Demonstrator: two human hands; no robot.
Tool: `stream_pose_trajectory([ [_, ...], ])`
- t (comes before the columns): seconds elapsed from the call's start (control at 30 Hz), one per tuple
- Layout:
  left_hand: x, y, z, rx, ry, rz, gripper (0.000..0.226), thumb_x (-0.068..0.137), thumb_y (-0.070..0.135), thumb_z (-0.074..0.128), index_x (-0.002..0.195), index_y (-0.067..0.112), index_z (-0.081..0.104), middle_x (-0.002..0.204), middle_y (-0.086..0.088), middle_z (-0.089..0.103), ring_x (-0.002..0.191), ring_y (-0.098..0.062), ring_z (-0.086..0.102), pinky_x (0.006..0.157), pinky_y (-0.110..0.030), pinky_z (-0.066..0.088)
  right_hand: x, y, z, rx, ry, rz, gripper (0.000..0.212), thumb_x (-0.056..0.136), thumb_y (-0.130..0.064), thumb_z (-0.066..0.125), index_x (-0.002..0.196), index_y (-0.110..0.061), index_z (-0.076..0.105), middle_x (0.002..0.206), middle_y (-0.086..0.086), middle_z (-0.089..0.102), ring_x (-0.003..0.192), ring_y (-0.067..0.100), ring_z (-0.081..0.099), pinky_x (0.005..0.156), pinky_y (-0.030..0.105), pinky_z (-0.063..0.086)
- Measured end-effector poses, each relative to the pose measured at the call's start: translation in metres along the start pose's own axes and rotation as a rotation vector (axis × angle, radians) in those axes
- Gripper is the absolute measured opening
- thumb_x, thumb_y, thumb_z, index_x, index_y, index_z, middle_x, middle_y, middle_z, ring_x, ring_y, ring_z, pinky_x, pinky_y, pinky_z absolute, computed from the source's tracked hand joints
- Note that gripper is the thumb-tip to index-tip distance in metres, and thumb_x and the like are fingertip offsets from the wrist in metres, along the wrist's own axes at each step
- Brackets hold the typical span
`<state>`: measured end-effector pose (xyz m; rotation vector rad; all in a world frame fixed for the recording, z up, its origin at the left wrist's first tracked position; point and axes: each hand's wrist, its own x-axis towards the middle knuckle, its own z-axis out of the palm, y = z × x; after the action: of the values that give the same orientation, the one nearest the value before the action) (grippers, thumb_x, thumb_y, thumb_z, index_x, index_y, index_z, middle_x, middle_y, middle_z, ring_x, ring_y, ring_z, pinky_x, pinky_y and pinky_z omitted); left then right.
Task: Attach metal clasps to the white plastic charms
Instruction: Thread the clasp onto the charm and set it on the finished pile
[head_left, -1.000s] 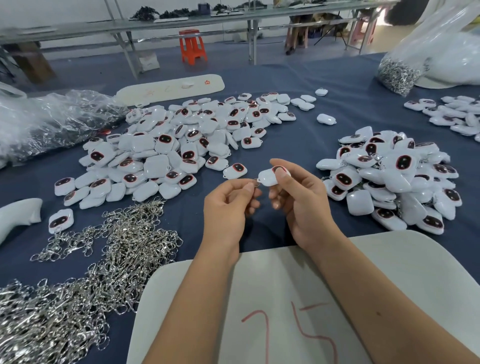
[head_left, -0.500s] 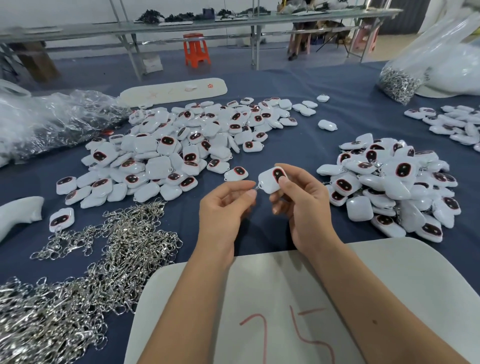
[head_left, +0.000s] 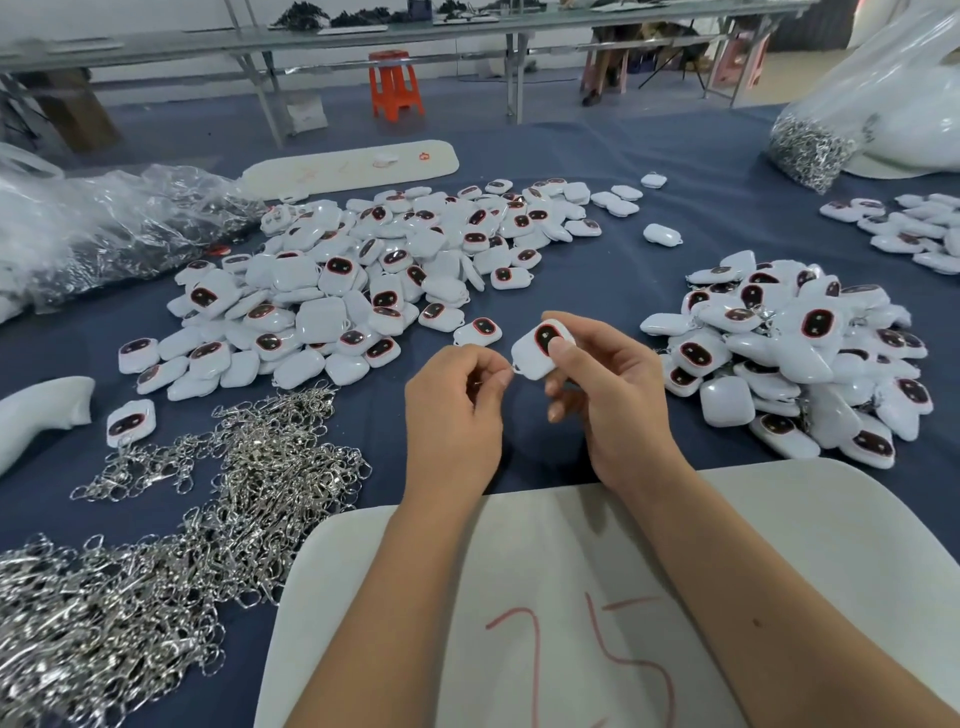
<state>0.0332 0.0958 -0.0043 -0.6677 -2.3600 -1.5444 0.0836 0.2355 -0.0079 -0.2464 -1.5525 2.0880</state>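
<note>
My right hand (head_left: 610, 395) pinches a white plastic charm (head_left: 535, 353) with a dark red-rimmed face, held above the blue cloth. My left hand (head_left: 452, 410) is curled just left of it, fingertips pinched at the charm's lower left corner on a small metal clasp (head_left: 511, 370) that is mostly hidden. A large heap of loose charms (head_left: 363, 275) lies beyond my left hand. Another charm pile (head_left: 789, 358) sits to the right of my right hand. Silver metal clasps (head_left: 171, 535) are heaped at the lower left.
A white board (head_left: 519, 597) marked in red lies under my forearms. A crumpled clear plastic bag (head_left: 93, 228) is at far left, a bag of clasps (head_left: 810, 145) at far right, more charms (head_left: 909, 228) beside it. A long white board (head_left: 353, 166) lies at the back.
The charm has turned so its dark face shows more fully. Both hands stay close together at its lower corner, shifted slightly. The camera has tilted a little.
</note>
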Motion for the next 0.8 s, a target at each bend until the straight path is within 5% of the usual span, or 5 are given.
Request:
stream_pose_trajectory([
  [0.23,-0.001,0.005,0.005,-0.018,0.016,-0.019,0.012,0.090,0.008,0.072,0.085,0.018,0.074,0.081,0.013,0.071,0.079,-0.005,0.064,0.073,-0.010,0.044,0.000,0.000,0.003,-0.048,0.164,-0.010,0.014,0.096,-0.011,0.071,0.109,-0.013,0.077,0.078,0.007,0.072,0.057,0.014,0.057,0.046,0.026,0.051],
  [0.5,0.015,0.052,0.060,-0.400,-0.049,-0.278,0.021,0.090,0.000,0.072,0.085,0.020,0.073,0.077,0.006,0.074,0.072,-0.011,0.075,0.072,-0.023,0.058,0.018,-0.040,-0.039,-0.271,0.484,-0.140,0.015,0.095,-0.012,0.065,0.105,-0.015,0.075,0.066,-0.001,0.068,0.050,0.013,0.062,0.046,0.029,0.053],
  [0.6,0.025,0.075,0.089,-0.469,-0.131,-0.284,0.018,0.091,0.002,0.071,0.090,0.019,0.074,0.089,-0.001,0.077,0.085,-0.017,0.076,0.086,-0.037,0.062,0.026,-0.061,-0.070,-0.394,0.611,-0.129,0.022,0.094,-0.015,0.064,0.113,-0.017,0.075,0.081,0.005,0.074,0.060,0.016,0.071,0.062,0.039,0.063],
  [0.67,0.027,0.085,0.102,-0.459,-0.147,-0.275,0.013,0.089,0.009,0.072,0.094,0.020,0.074,0.092,0.002,0.076,0.089,-0.014,0.074,0.089,-0.039,0.061,0.030,-0.074,-0.087,-0.518,0.684,-0.119,0.032,0.093,-0.015,0.062,0.124,-0.019,0.072,0.104,0.005,0.074,0.089,0.022,0.075,0.087,0.044,0.062],
  [0.8,0.021,0.084,0.106,-0.373,-0.128,-0.260,0.015,0.087,0.010,0.069,0.092,0.022,0.075,0.087,0.011,0.074,0.081,-0.002,0.069,0.082,-0.027,0.059,0.022,-0.085,-0.081,-0.747,0.780,-0.240,0.030,0.090,-0.008,0.061,0.116,-0.016,0.072,0.114,0.001,0.067,0.110,0.017,0.062,0.099,0.027,0.046],
])
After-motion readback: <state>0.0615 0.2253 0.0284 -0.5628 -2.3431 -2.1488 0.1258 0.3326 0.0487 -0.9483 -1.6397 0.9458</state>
